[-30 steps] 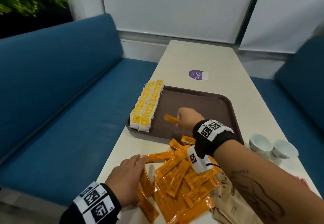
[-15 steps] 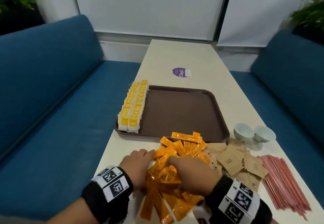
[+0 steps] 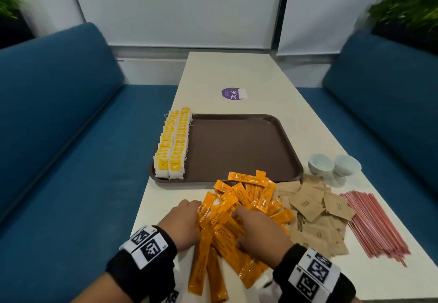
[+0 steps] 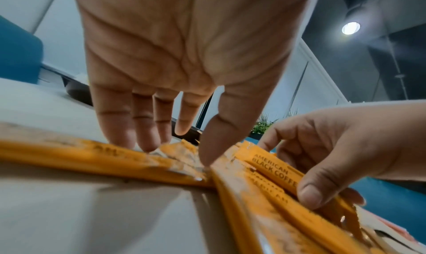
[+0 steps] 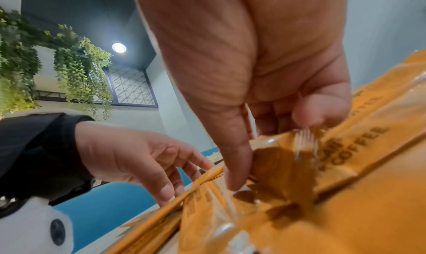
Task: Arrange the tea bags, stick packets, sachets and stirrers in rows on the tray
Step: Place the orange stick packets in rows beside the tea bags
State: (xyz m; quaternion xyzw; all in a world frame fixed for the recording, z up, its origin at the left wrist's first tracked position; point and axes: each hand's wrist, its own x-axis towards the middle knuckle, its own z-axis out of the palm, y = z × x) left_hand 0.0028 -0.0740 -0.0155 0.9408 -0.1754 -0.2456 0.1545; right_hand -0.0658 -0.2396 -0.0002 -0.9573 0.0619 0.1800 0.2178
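Both hands in the coffee stick pile, near edge of the surface (image 3: 248,70).

Left hand (image 3: 181,225) lies with straight, slightly spread fingers (image 4: 143,130) on the stick packets (image 3: 227,222), which lie in front of the tray (image 3: 244,151); right hand (image 3: 259,229) pinches one. The sticks look light, slick and bendy, best pinched mid-length. A second ago the right hand was over the tray with a stick; now it is at the pile.
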